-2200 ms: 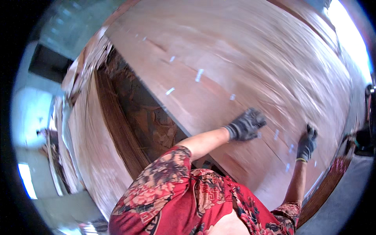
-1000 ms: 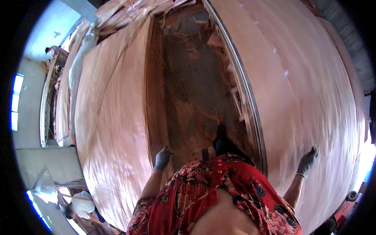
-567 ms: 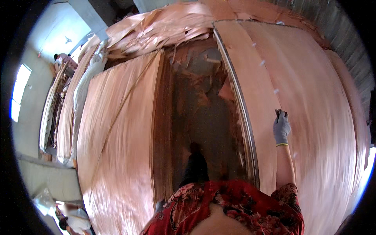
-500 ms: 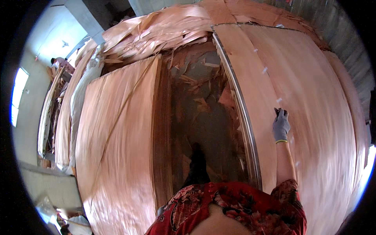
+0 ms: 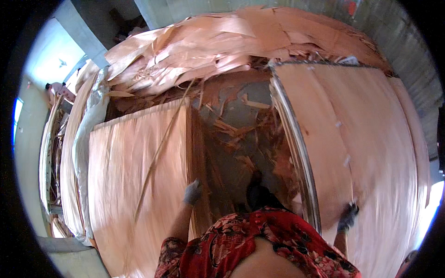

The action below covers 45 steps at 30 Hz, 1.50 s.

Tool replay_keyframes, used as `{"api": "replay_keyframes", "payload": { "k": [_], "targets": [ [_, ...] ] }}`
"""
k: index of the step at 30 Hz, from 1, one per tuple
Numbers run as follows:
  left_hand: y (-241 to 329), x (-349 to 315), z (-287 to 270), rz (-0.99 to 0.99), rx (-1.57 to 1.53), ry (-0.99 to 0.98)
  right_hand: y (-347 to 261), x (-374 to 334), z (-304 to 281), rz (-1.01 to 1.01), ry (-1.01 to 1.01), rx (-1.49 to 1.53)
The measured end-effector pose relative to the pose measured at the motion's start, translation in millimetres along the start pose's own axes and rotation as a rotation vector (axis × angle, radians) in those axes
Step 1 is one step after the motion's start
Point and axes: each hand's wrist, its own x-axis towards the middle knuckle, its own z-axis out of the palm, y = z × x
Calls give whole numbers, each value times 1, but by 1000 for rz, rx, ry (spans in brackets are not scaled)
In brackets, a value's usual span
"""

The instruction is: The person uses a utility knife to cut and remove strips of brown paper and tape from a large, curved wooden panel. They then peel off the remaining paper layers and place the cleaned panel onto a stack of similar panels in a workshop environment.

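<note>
Veneer stack [image 5: 380, 148], right hand [image 5: 348, 217] over it, fingers too blurred to tell; left hand [image 5: 193, 192], fingers curled together

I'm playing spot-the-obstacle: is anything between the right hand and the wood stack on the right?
Nothing visible. The right hand is over the wood stack; I can't tell if it touches. Small pale patches lie farther ahead on its top, out of the way.

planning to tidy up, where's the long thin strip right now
In the head view, the strip lies slantwise across the left stack, right of the white plastic, its near end left of the left hand.
</note>
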Motion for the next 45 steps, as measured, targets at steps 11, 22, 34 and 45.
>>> {"api": "replay_keyframes", "payload": {
  "k": [11,22,34,45],
  "targets": [
    [-28,202,-59,35,32,-317,-270,240,152,-162,99,-205],
    [-89,561,-111,35,-165,-338,-467,361,285,260,128,-341],
    [187,936,-145,977,251,-443,-468,329,295,483,145,-297],
    [409,992,-8,1294,506,-1250,-611,349,301,938,512,-155]
  ]
}}
